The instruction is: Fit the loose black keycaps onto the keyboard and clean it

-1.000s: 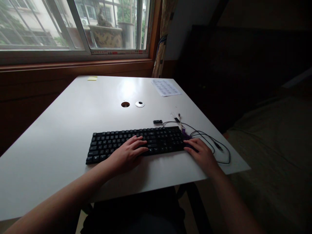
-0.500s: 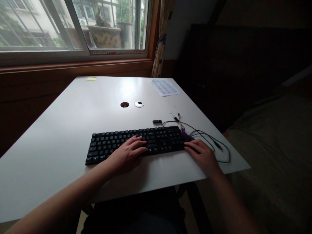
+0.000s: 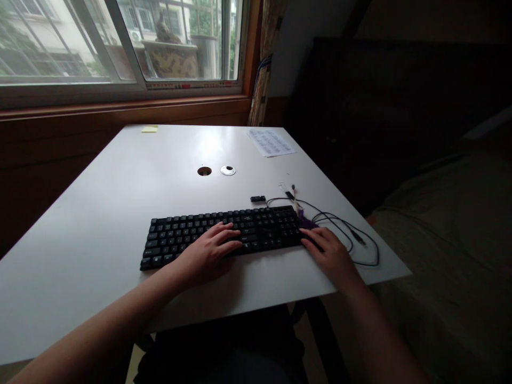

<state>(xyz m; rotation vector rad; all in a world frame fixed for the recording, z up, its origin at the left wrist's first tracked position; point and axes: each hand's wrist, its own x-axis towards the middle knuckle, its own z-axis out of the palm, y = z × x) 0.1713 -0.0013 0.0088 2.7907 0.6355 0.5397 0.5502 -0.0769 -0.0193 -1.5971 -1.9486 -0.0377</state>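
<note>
A black full-size keyboard (image 3: 168,240) lies on the white table, slightly askew. My left hand (image 3: 208,250) rests over its middle right, palm down, with the fingers stretched apart on the keys and hiding some of them. My right hand (image 3: 328,250) is at the keyboard's right end; its fingers reach toward the number keys, index fingertip and thumb at the edge, with no held thing visible. Just beyond that hand lies something purple (image 3: 307,220), partly hidden. A black cable (image 3: 336,217) loops around the right side. Small black pieces, resembling keycaps (image 3: 258,199), sit behind the keyboard.
A thin wire tool (image 3: 283,188) and a pale stick-like thing (image 3: 295,202) lie behind the keyboard's right end. Farther back are a round hole (image 3: 204,171), a silver grommet (image 3: 228,170), printed sheets (image 3: 272,143) and a yellow note pad (image 3: 150,129). The table edge (image 3: 384,280) runs close at right.
My right hand has shifted very slightly left, its fingertips now a little farther over the keyboard's right end. My left hand and the keyboard look unmoved.
</note>
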